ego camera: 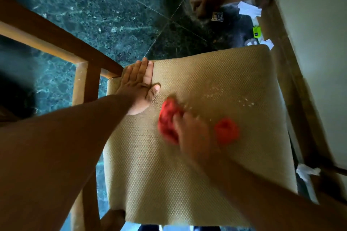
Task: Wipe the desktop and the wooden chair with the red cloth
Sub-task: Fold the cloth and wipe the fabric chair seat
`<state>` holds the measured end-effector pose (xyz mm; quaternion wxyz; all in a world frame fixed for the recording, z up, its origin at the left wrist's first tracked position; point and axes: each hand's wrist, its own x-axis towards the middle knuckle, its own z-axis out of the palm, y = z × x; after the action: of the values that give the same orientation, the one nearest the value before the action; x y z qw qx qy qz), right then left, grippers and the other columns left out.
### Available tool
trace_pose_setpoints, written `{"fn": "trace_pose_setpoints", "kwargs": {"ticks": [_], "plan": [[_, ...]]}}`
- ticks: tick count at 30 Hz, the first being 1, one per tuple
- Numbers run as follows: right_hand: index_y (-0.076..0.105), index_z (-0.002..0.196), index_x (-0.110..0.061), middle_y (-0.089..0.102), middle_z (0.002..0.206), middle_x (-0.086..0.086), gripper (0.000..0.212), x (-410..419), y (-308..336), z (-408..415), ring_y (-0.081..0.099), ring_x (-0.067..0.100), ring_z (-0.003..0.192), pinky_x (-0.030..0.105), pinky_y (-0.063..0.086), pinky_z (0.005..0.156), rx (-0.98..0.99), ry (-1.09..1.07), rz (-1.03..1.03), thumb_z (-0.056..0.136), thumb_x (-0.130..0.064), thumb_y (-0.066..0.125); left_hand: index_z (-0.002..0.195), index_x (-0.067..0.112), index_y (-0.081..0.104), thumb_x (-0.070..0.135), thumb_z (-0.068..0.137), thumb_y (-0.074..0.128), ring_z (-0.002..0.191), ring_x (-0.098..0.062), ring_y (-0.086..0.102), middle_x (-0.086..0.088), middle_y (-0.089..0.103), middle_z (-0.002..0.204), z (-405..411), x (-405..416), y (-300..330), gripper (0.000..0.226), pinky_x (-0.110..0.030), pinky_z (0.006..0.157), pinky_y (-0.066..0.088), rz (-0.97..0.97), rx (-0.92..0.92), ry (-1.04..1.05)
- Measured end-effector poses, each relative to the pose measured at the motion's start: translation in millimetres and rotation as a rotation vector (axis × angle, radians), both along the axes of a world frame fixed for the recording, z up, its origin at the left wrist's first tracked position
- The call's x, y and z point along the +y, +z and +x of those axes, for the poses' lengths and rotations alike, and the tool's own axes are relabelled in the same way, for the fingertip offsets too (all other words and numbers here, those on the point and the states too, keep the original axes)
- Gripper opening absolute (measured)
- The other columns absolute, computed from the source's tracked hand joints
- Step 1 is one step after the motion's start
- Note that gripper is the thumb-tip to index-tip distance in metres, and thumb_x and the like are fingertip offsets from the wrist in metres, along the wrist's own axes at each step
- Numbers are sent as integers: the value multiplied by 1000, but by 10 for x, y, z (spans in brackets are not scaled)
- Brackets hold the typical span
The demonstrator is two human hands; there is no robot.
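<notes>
The right hand (195,135) presses the red cloth (168,122) onto the middle of the seat (169,184), its fingers bunched over the cloth so that red shows on both sides of the hand; the hand is blurred, so I judge it is mid-stroke. The left hand (138,88) lies flat and spread on the seat's far left edge, fingers holding nothing, apparently bracing the chair.

Risks, as I judge them: pale crumbs (231,97) lie scattered just beyond the cloth toward the seat's far right corner, and a hard sweep could push them off onto the floor or grind them into the coarse weave instead of lifting them. The bunched cloth touches only a small patch, so streaks of the seat may be missed. A stroke toward the left edge could run into the bracing hand.

The seat is a tan, woven cushion, textured enough to trap grit. The wooden arm (56,37) runs along the left side. Below is a dark green marble floor (105,11). Beyond the seat's far right corner, paper scraps (248,9) and a small green packet (256,32) lie on the floor. Wooden furniture stands past them; the tabletop is not clearly in view.
</notes>
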<state>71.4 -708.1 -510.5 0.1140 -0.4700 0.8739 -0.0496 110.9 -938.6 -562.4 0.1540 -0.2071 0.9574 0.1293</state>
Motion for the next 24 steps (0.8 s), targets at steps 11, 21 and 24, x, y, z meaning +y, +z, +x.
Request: {"fn": "trace_pose_setpoints", "kwargs": {"ticks": [11, 21, 24], "plan": [[61, 122, -22, 67, 104, 6, 28, -35, 339, -1128, 63, 27, 87, 30, 41, 68, 33, -228, -123, 96, -30, 55, 157, 21, 23, 54, 101, 31, 148, -36, 29, -18, 30, 161, -351, -59, 230, 65, -49, 119, 21, -85, 152, -54], [64, 95, -24, 62, 81, -1, 25, 217, 350, -107, 64, 23, 68, 36, 52, 54, -268, 270, 157, 73, -31, 73, 154, 21, 31, 55, 99, 24, 138, -36, 44, -17, 44, 153, -311, -91, 95, 66, -48, 112, 32, -65, 180, -40], [65, 95, -24, 64, 80, -3, 15, -133, 323, -700, 63, 21, 69, 35, 52, 59, -1, 45, 26, 82, -26, 72, 153, 19, 33, 54, 99, 24, 134, -37, 47, -17, 48, 149, -303, -94, 57, 65, -48, 108, 35, -71, 205, -35]]}}
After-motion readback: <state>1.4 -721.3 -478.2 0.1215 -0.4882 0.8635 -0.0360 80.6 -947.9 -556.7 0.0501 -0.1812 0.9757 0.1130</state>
